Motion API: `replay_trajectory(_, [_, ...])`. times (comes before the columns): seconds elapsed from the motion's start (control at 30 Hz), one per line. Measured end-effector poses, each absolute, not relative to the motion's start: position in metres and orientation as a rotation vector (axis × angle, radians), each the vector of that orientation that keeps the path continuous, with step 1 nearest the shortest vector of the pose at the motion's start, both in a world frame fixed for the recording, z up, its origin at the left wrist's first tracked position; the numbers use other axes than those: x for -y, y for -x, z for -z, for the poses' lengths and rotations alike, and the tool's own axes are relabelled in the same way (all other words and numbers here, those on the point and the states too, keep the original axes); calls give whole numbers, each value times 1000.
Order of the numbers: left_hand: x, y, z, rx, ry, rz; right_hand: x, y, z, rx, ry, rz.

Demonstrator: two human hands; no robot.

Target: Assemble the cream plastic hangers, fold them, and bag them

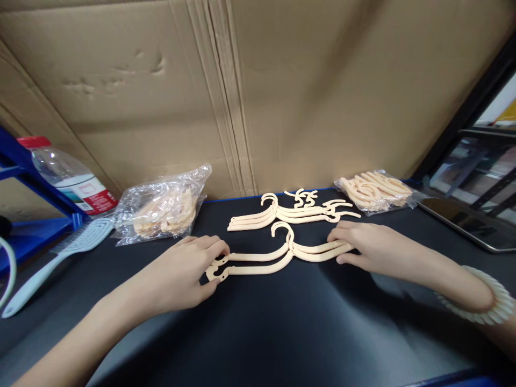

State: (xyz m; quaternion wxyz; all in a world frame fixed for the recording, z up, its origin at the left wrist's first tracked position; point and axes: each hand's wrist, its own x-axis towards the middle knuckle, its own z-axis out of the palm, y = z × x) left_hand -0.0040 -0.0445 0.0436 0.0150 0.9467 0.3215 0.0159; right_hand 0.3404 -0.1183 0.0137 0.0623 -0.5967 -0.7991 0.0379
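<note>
A cream folding hanger (262, 269) with a curved hook lies across the black table, its arms spread left and right. My left hand (193, 271) grips its left end, fingertips and thumb around the notched end pieces. At the right end, my right hand (350, 243) pinches the arm tips between thumb and fingers. Just behind lies a stack of similar cream hangers (258, 219), with small curved cream pieces (308, 199) beyond it.
A clear bag of cream parts (165, 209), a pale hairbrush (76, 244) and a red-capped bottle (76, 180) are at the left. Another bagged bundle (374, 189) and a dark tray (467, 223) are at the right. Cardboard (314, 97) stands behind.
</note>
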Motion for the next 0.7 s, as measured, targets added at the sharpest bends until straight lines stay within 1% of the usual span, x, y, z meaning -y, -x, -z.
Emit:
replay_trajectory(0.17, [42, 6, -44, -1025, -2963, 3, 116, -338, -17, 2397, 1842, -152])
replay_trajectory(0.3, [41, 2, -43, -1024, -3013, -25, 118, -340, -16, 2397, 1834, -165])
replay_trajectory(0.37, [41, -1, -41, -1022, -3054, -127, 119, -341, -15, 2397, 1832, -159])
replay_trajectory(0.53, [44, -9, -35, -978, -3101, -514, 116, -344, -20, 2316, 1721, -144])
replay_trajectory(0.7, [50, -13, -31, -901, -3103, -665, 105, -350, -28, 2075, 1636, 98])
